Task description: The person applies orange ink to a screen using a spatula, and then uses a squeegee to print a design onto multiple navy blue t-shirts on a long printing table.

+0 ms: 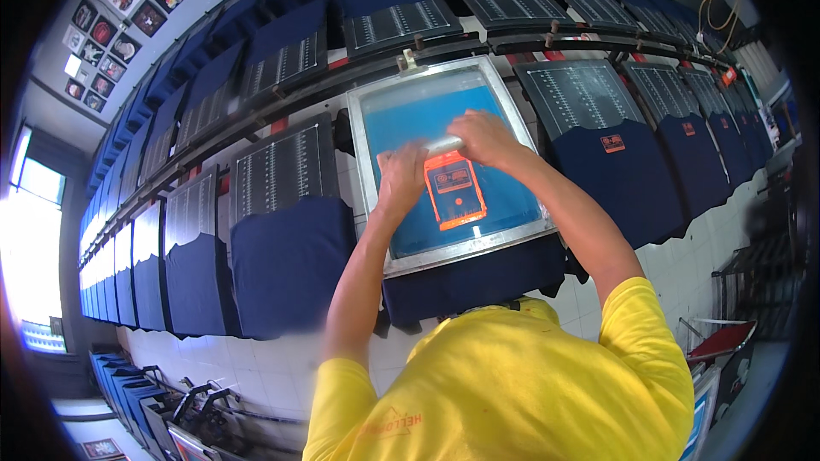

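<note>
A silver-framed printing screen (471,248) with blue mesh (510,196) lies over a dark navy shirt (478,280) in front of me. My left hand (401,177) and my right hand (487,138) are both closed around a pale squeegee (443,145), one toward each end. The squeegee rests across the upper part of the mesh, partly covered by my fingers. Just below it, bright orange ink (462,221) outlines a rectangle with a small design inside. The squeegee's blade edge is hidden.
Right of the screen, a navy shirt (611,179) with an orange print lies on a black board (576,90). To the left, a plain navy shirt (290,260) covers another board. A long dark rail (307,81) runs behind the screen, with several more shirt-covered boards beyond.
</note>
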A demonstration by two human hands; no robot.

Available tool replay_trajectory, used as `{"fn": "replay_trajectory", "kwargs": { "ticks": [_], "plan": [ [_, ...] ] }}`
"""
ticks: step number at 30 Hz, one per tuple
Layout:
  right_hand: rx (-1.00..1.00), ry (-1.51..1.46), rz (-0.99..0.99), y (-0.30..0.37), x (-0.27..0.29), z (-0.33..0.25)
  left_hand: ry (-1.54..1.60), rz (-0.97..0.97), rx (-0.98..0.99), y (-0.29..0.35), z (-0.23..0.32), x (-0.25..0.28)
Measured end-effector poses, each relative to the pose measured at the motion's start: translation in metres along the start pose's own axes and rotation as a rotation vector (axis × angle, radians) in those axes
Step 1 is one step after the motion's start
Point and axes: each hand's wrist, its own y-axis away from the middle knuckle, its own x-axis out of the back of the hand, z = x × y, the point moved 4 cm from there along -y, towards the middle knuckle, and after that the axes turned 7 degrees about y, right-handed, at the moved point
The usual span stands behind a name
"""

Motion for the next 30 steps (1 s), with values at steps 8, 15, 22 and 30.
{"fn": "replay_trajectory", "kwargs": {
  "ticks": [8, 15, 22, 30],
  "plan": [
    [0.042, -0.003, 0.172, 0.046, 0.027, -0.035, -0.005, 0.001, -0.083, 0.035, 0.051, 0.022],
    [0.017, -0.057, 0.121, 0.142, -0.017, -0.075, -0.024, -0.097, -0.047, 0.134, 0.061, -0.019],
    [0.002, -0.063, 0.023, 0.189, -0.033, -0.095, -0.009, -0.148, -0.066, 0.182, 0.056, -0.050],
    [-0.051, -0.119, 0.002, 0.199, -0.030, -0.101, 0.074, -0.169, -0.053, 0.183, 0.050, -0.045]
  ]
}}
